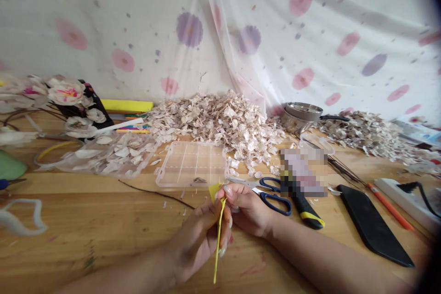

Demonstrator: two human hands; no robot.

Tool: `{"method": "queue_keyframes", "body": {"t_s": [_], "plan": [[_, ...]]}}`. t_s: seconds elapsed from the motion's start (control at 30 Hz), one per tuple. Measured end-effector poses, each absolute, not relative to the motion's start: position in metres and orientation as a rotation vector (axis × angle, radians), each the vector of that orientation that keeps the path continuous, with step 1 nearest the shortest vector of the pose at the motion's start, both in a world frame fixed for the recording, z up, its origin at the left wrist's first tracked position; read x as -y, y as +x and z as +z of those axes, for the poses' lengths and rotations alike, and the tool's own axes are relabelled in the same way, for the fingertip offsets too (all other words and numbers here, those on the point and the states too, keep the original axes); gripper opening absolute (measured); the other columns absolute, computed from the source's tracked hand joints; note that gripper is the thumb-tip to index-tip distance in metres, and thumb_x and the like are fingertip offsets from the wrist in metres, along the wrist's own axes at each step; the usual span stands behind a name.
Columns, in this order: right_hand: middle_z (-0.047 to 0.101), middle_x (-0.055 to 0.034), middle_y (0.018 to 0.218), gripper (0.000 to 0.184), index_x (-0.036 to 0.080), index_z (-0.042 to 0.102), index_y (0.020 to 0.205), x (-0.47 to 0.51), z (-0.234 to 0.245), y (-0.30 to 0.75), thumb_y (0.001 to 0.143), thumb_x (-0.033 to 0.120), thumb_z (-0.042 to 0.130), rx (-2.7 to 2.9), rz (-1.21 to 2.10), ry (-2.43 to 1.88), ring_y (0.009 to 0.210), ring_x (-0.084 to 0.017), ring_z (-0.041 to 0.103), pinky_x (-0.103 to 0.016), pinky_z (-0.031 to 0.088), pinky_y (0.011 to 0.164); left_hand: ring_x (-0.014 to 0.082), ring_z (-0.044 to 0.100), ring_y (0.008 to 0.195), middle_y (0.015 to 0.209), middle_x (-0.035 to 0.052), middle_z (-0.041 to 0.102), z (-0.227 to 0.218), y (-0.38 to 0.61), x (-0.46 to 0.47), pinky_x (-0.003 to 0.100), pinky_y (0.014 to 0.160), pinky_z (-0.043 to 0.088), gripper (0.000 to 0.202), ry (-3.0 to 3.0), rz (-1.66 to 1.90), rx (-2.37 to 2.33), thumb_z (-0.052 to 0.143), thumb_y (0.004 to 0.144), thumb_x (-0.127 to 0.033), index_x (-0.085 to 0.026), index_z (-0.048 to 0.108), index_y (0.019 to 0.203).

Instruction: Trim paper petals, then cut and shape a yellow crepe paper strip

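Observation:
My left hand [198, 239] is closed round a thin yellow stem [218, 243] that hangs down toward me. My right hand [246, 209] pinches the top of it, where a small yellow paper piece [214, 190] sticks up. Both hands meet over the wooden table [103, 234], just in front of a clear plastic divider box [193, 163]. Blue-handled scissors [272, 195] lie right behind my right hand. A thin dark wire [155, 191] lies on the table to the left of my hands.
A big heap of pale petals [220, 124] fills the back middle, another heap [368, 133] at the right. Artificial flowers [65, 94] stand far left, a metal pot [301, 115] at the back. A black phone [374, 229], an orange pencil [389, 206] and a black-yellow tool [306, 211] lie right.

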State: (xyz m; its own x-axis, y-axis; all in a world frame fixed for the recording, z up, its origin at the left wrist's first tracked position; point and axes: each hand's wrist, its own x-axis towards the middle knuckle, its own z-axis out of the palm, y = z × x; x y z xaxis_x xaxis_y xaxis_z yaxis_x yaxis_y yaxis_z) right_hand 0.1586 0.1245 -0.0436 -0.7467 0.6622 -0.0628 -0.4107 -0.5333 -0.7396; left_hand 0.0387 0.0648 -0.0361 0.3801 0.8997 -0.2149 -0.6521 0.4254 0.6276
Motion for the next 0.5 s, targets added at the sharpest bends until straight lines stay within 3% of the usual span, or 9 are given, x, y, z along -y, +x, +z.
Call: {"method": "queue_keyframes", "body": {"t_s": [0.3, 0.5], "plan": [[0.059, 0.0020, 0.047, 0.028, 0.013, 0.068, 0.081, -0.1266, -0.0453, 0.1590, 0.073, 0.039, 0.072, 0.974, 2.290, -0.417, 0.042, -0.009, 0.052, -0.018, 0.041, 0.047, 0.0063, 0.043, 0.036, 0.039, -0.0031, 0.053, -0.0392, 0.0381, -0.0650, 0.018, 0.043, 0.032, 0.025, 0.485, 1.061, -0.552, 0.070, 0.071, -0.035, -0.014, 0.063, 0.061], [0.063, -0.0002, 0.049, 0.027, 0.012, 0.066, 0.074, -0.1253, -0.0465, 0.1592, 0.072, 0.038, 0.073, 0.972, 2.271, -0.426, 0.042, -0.009, 0.055, -0.018, 0.042, 0.048, 0.0063, 0.045, 0.038, 0.043, -0.0023, 0.055, -0.0403, 0.0378, -0.0654, 0.018, 0.043, 0.033, 0.024, 0.462, 1.054, -0.526, 0.068, 0.074, -0.033, -0.013, 0.063, 0.062]]}}
